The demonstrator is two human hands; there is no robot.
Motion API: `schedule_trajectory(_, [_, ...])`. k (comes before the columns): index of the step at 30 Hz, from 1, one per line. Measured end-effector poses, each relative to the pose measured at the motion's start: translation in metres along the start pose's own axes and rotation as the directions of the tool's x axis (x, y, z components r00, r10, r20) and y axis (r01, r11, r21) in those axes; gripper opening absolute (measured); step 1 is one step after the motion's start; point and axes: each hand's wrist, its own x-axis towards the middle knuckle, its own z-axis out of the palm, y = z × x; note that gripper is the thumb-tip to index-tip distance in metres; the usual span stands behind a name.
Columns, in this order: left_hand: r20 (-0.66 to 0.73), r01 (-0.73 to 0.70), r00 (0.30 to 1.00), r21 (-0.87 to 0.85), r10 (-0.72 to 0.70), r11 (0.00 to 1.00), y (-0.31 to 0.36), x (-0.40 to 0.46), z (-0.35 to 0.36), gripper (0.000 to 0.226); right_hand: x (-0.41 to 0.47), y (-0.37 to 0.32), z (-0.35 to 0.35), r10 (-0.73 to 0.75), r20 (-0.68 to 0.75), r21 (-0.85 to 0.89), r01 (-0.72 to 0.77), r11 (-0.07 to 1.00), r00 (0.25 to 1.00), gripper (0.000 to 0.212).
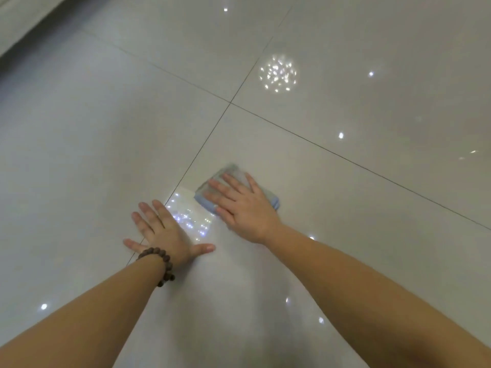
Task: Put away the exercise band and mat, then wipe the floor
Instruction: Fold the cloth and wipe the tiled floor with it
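Floor (345, 62) wiping underway: right hand (243, 205) pressed flat on folded cloth (271, 196); left hand (164, 229) splayed on tile, bracing.

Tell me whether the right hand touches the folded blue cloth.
Touching. The head view shows the right hand pressed flat on the folded blue cloth, fingers straight.

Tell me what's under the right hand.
A folded blue-grey cloth lies flat under the right hand, straight fingers pressing it onto the tiled floor. The cloth's middle and the floor beneath are covered.
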Motion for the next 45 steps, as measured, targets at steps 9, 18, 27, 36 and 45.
schedule_trajectory(9, [-0.043, 0.002, 0.999, 0.035, 0.000, 0.999, 0.003, -0.004, 0.000, 0.160, -0.078, 0.152, -0.064, 0.921, -0.237, 0.083, -0.938, 0.335, 0.308, 0.053])
schedule_trajectory(18, [-0.175, -0.134, 0.977, -0.046, 0.124, 0.990, 0.002, -0.015, 0.000, 0.135, -0.078, 0.087, -0.028, 0.458, -0.147, 0.040, -0.457, 0.889, 0.877, 0.047])
schedule_trajectory(27, [-0.081, -0.545, 0.824, 0.155, 0.561, 0.824, 0.113, -0.084, 0.063, 0.135, -0.145, 0.159, -0.072, 0.968, -0.180, 0.171, -0.963, 0.206, 0.175, 0.049])
schedule_trajectory(36, [0.220, -0.548, 0.836, 0.348, 0.502, 0.761, 0.167, -0.108, 0.104, 0.156, -0.227, 0.177, -0.064, 0.728, -0.169, -0.017, -0.741, 0.672, 0.664, 0.054])
schedule_trajectory(45, [0.267, -0.548, 0.836, 0.455, 0.480, 0.702, 0.165, -0.100, 0.104, 0.161, -0.266, 0.211, -0.082, 0.973, -0.233, 0.190, -0.981, 0.039, -0.006, 0.051])
